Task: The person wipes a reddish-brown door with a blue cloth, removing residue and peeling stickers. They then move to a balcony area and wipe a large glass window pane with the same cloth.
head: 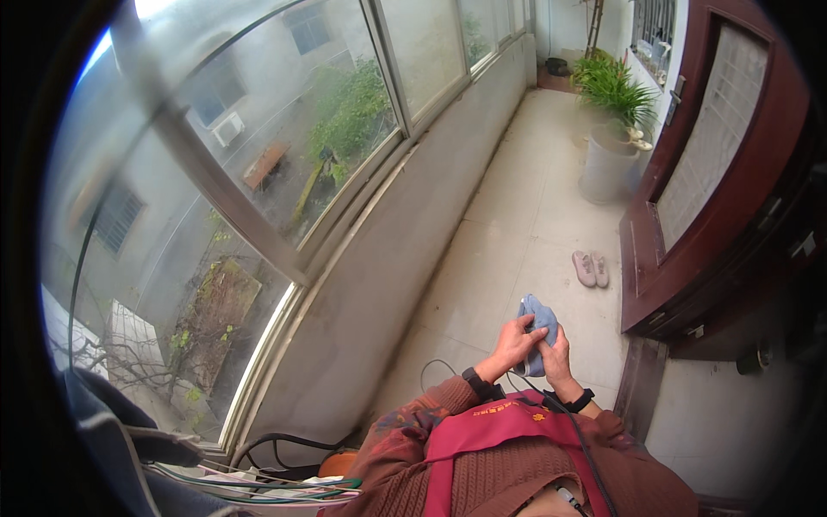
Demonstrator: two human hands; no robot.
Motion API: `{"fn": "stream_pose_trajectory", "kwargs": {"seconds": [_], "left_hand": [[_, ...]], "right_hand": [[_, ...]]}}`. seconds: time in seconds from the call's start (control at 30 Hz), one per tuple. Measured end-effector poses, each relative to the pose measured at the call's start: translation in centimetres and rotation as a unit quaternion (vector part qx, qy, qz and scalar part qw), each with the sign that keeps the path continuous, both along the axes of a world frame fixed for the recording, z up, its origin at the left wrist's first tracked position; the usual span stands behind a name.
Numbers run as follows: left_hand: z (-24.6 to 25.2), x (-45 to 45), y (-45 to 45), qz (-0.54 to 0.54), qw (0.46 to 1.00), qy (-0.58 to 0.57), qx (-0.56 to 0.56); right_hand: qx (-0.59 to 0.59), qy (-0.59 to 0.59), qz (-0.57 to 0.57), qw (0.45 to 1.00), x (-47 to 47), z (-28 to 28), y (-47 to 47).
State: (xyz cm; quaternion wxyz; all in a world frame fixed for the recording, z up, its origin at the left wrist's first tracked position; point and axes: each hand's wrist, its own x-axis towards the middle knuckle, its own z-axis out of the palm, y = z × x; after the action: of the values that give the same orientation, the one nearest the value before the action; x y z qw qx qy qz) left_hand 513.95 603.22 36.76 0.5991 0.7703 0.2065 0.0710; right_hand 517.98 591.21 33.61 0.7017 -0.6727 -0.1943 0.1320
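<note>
In front of my chest, both hands hold a blue-grey cloth item (539, 323). It looks soft and folded, but whether it is a sock, a shoe or something else I cannot tell. My left hand (515, 341) grips its left side, with the fingers and thumb on the upper face. From the right, my right hand (555, 359) holds the item's lower part, its thumb close to the left one. The palms and the underside of the cloth are hidden.
A pair of pink shoes (590, 269) stands on the tiled floor ahead. The dark red door (636, 265) is open on the right, near a potted plant (607, 165). Windows (291, 123) line the left wall. Hangers (271, 486) and dark clothing (113, 446) lie at lower left.
</note>
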Motion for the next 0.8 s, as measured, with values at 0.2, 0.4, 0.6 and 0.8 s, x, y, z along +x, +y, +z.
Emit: {"fn": "stream_pose_trajectory", "kwargs": {"seconds": [0.2,0.4,0.6,0.8], "left_hand": [[-3.0,6.1,8.7,0.067,0.996,-0.052,0.01],[-2.5,14.3,18.3,0.19,0.98,-0.063,0.013],[0.8,19.0,28.1,0.334,0.928,-0.161,0.018],[5.8,15.1,39.9,0.517,0.818,-0.164,0.191]], "right_hand": [[0.038,0.099,0.063,0.992,7.5,-2.4,7.8],[0.04,0.112,0.138,0.983,18.9,-2.3,17.5],[0.058,0.119,0.184,0.974,28.2,-0.4,25.3],[0.041,0.187,0.26,0.946,30.2,-2.9,31.3]]}}
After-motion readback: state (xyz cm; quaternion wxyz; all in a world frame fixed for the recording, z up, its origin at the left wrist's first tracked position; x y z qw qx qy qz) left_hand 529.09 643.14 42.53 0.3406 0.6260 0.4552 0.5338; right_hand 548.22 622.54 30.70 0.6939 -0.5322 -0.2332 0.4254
